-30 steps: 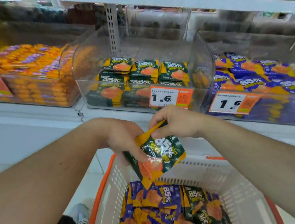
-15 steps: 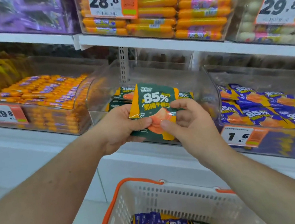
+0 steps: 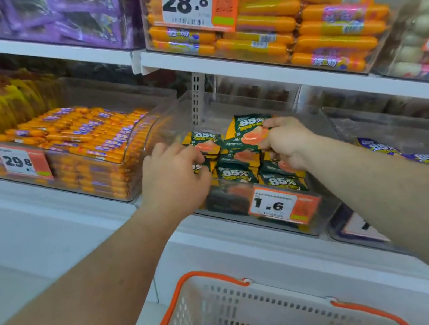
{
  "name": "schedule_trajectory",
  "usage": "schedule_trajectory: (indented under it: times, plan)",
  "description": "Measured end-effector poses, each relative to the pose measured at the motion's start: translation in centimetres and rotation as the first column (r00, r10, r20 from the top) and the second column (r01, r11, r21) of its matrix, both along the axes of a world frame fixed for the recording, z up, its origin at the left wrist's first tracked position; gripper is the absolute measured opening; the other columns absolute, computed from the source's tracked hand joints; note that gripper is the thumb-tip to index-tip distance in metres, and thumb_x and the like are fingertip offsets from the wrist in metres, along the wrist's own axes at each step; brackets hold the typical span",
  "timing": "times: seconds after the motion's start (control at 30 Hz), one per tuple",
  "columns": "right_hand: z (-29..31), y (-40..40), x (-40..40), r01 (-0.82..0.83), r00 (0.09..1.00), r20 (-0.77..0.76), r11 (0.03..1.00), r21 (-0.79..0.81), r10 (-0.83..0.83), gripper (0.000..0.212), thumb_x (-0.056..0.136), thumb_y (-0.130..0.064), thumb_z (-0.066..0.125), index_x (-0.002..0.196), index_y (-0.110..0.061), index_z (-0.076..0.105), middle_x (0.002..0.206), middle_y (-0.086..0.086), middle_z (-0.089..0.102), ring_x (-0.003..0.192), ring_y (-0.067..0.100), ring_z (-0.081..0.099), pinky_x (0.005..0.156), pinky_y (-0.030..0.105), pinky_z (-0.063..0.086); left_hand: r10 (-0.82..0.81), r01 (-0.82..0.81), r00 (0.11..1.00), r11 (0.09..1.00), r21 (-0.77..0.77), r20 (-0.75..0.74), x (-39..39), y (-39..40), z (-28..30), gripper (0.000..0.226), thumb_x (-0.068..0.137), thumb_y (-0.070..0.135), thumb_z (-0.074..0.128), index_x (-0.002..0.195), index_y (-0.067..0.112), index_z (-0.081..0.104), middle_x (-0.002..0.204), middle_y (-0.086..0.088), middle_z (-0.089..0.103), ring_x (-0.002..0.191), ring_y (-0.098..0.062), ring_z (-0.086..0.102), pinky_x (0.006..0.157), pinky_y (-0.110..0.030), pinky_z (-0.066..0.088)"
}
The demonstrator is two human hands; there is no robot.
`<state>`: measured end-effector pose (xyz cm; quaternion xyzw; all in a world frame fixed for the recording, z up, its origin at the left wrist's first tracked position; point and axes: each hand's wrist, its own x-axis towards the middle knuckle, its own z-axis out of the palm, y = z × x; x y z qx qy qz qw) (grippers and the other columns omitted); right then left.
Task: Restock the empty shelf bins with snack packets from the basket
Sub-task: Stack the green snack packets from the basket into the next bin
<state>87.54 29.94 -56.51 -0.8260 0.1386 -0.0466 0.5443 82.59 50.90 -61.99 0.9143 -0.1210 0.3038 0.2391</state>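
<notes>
Both hands have travelled forward from above the basket (image 3: 192, 303) and now reach over the front wall of the clear shelf bin (image 3: 313, 127), carrying the green packets in with them. Largest in view, this bin sits on the middle shelf behind a "1.6" price tag (image 3: 278, 205), between a bin of orange sausages (image 3: 84, 145) and a bin of purple packets (image 3: 413, 158). Its low front wall presumably lets stock be laid in from the aisle. The white basket with orange rim stands below, well apart from the bin, holding purple packets. The left hand (image 3: 172, 175) lies over the left stack, fingers curled down onto it; whether it grips a packet cannot be told, as the knuckles hide the fingertips. The right hand (image 3: 287, 141) pinches a green snack packet (image 3: 250, 134) at its right edge, holding it face-up above the rear stack, probably to align it with those beneath. The packet is dark green with yellow corners, a white "85%" and a pink-orange picture.
</notes>
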Motion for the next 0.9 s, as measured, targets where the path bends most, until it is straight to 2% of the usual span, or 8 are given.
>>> schedule_trajectory:
  times: [0.13,0.2,0.27,0.33,0.63,0.73,0.8,0.9]
  plan:
    - [-1.6,0.7,3.2,-0.029,0.996,-0.086,0.985,-0.168,0.014,0.053,0.089,0.008,0.053,0.140,-0.003,0.045,0.084,0.010,0.058,0.060,0.020,0.040,0.049,0.028,0.028,0.039,-0.036,0.999,0.996,0.087,-0.026,0.4,-0.8,-0.8,0.025,0.077,0.034,0.049,0.077,0.023,0.072,0.084,0.003,0.069,0.092,-0.030,0.054,0.076,-0.038,0.032]
    - [-2.3,0.8,3.8,-0.070,0.991,-0.131,0.963,-0.261,0.037,0.052,0.085,0.009,0.060,0.135,0.004,0.048,0.090,0.014,0.059,0.067,0.023,0.047,0.052,0.031,0.034,0.049,-0.049,0.999,0.996,0.070,0.002,0.5,-1.2,-1.3,0.025,0.079,0.032,0.049,0.072,0.022,0.070,0.076,0.004,0.068,0.086,-0.029,0.055,0.073,-0.035,0.023]
    - [-2.9,0.7,4.2,-0.102,0.985,-0.167,0.933,-0.345,0.045,0.050,0.081,0.006,0.068,0.129,0.006,0.053,0.106,0.017,0.063,0.089,0.028,0.059,0.073,0.038,0.050,0.039,-0.040,0.999,0.997,0.065,0.009,0.5,-1.5,-1.9,0.029,0.082,0.030,0.044,0.069,0.023,0.068,0.072,0.006,0.067,0.082,-0.027,0.055,0.070,-0.033,0.014]
    - [-3.3,0.6,4.5,-0.125,0.980,-0.190,0.911,-0.392,0.053,0.051,0.079,-0.001,0.075,0.126,0.003,0.056,0.115,0.014,0.062,0.101,0.027,0.057,0.091,0.037,0.049,0.023,-0.025,0.999,0.997,0.074,0.029,0.6,-1.6,-2.3,0.036,0.084,0.032,0.036,0.066,0.023,0.066,0.068,0.007,0.065,0.078,-0.025,0.056,0.070,-0.033,0.016]
    - [-3.6,0.7,4.8,-0.190,0.971,-0.224,0.827,-0.528,0.080,0.050,0.083,-0.012,0.075,0.129,-0.002,0.058,0.130,0.012,0.059,0.116,0.026,0.056,0.089,0.027,0.042,0.031,-0.030,0.999,0.995,0.091,-0.017,0.7,-1.8,-2.5,0.047,0.084,0.037,0.023,0.068,0.023,0.064,0.072,0.006,0.064,0.083,-0.023,0.054,0.080,-0.035,0.020]
    - [-2.8,0.5,4.2,-0.178,0.979,-0.183,0.790,-0.586,0.085,0.047,0.081,-0.017,0.078,0.123,-0.003,0.062,0.120,0.012,0.064,0.109,0.026,0.060,0.097,0.034,0.048,0.003,-0.010,0.996,0.996,0.084,0.086,0.4,-1.6,-2.3,0.039,0.086,0.035,0.033,0.076,0.023,0.068,0.080,0.007,0.066,0.086,-0.024,0.056,0.085,-0.037,0.022]
    - [-2.1,0.6,3.1,-0.138,0.990,-0.095,0.755,-0.641,0.100,0.043,0.082,-0.022,0.077,0.121,-0.007,0.064,0.120,0.009,0.064,0.109,0.024,0.060,0.093,0.028,0.048,-0.057,0.039,0.974,0.996,0.085,0.220,-0.2,-1.7,-2.1,0.027,0.085,0.032,0.044,0.081,0.022,0.068,0.084,0.006,0.063,0.087,-0.023,0.054,0.081,-0.037,0.026]
    - [-1.9,1.1,0.1,-0.022,0.972,0.135,0.650,-0.759,0.190,0.030,0.087,-0.022,0.068,0.115,-0.015,0.067,0.121,0.005,0.061,0.110,0.023,0.058,0.083,0.025,0.043,-0.289,0.276,0.927,0.957,0.086,0.240,-1.6,-2.5,-1.7,0.020,0.082,0.029,0.048,0.078,0.017,0.063,0.076,0.003,0.058,0.074,-0.021,0.052,0.065,-0.032,0.032]
